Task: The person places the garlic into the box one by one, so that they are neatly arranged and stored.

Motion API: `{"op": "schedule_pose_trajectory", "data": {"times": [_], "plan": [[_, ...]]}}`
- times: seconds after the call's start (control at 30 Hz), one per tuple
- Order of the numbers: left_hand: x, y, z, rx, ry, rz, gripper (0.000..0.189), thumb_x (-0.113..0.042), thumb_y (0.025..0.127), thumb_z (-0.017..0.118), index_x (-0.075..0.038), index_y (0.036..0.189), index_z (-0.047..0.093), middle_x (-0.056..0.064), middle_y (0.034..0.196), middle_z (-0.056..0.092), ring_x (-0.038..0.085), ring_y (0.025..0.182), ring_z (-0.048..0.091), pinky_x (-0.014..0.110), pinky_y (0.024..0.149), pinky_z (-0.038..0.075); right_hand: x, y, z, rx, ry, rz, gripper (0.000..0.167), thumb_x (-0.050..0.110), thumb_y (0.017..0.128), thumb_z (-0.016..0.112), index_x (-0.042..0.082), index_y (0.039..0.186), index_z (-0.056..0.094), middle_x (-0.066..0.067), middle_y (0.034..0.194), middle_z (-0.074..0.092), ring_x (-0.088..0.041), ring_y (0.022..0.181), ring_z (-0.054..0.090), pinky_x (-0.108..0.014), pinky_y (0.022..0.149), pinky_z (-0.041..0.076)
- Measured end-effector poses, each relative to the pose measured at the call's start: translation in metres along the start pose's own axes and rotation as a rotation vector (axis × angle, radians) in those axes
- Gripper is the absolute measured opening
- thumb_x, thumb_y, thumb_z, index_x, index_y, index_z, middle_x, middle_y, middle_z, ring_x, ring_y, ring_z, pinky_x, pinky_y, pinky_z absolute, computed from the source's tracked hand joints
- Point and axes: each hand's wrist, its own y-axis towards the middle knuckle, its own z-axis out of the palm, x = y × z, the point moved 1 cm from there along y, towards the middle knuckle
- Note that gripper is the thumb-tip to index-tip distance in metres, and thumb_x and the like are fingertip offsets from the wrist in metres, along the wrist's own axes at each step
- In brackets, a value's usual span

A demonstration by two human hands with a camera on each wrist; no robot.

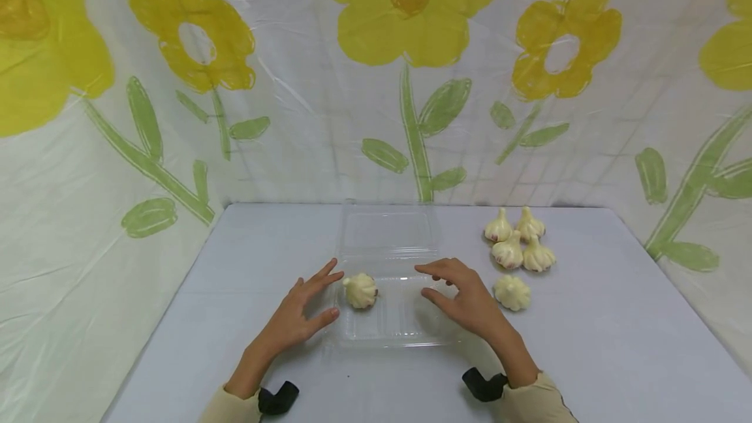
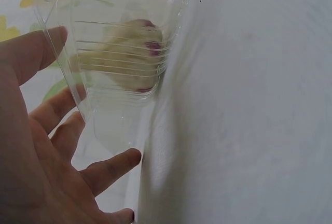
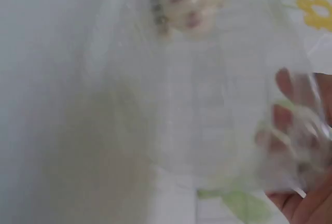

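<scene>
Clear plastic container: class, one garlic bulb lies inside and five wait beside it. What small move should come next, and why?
Probably the right hand should reach for the nearest garlic bulb: the clear container is open, holds one bulb, and both hands are free.

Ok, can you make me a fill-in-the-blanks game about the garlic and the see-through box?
1. The number of garlic bulbs lying inside the clear plastic box is ____.
2. The loose garlic bulbs on the table beside the box number ____.
3. The lid of the box is ____, tipped back toward the flowered cloth.
4. The garlic in the box lies nearer the person's ____ hand.

Missing words: one; five; open; left
</scene>
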Motion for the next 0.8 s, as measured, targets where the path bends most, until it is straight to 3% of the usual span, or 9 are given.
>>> {"op": "schedule_pose_trajectory", "data": {"times": [0.23,0.37,0.7,0.8], "plan": [[0.001,0.0,0.0,-0.001,-0.014,0.016,0.059,-0.022,0.093,0.07,-0.015,0.149,0.053,0.005,0.167,0.034,0.038,0.15,0.038,0.082,0.112,0.015,-0.01,-0.007,-0.03,-0.06,-0.141,-0.047,0.049,0.006,0.079,0.086,0.016,0.125,0.072,0.001,0.119,0.073,-0.019,0.11,0.063,-0.035,0.09,0.054],[0.001,-0.001,0.001,0.005,-0.018,0.013,0.058,-0.023,0.094,0.07,-0.014,0.149,0.053,0.004,0.167,0.033,0.038,0.15,0.038,0.079,0.115,0.017,-0.018,-0.011,-0.047,-0.072,-0.201,-0.043,0.052,0.006,0.076,0.088,0.015,0.124,0.073,-0.001,0.12,0.073,-0.023,0.112,0.063,-0.037,0.093,0.05],[0.001,0.0,0.001,0.002,-0.014,0.018,0.059,-0.025,0.093,0.07,-0.015,0.149,0.053,0.006,0.167,0.034,0.038,0.15,0.038,0.079,0.114,0.018,-0.033,-0.024,-0.076,-0.048,-0.189,-0.003,0.052,0.01,0.07,0.092,0.011,0.119,0.076,-0.005,0.119,0.073,-0.024,0.112,0.059,-0.038,0.094,0.039],[0.001,0.0,0.001,0.003,-0.013,0.016,0.059,-0.023,0.093,0.07,-0.015,0.149,0.052,0.006,0.167,0.034,0.038,0.15,0.038,0.079,0.114,0.017,-0.036,-0.027,-0.083,-0.026,-0.175,0.045,0.051,0.015,0.072,0.092,0.012,0.12,0.076,-0.006,0.121,0.072,-0.023,0.114,0.056,-0.038,0.095,0.037]]}}
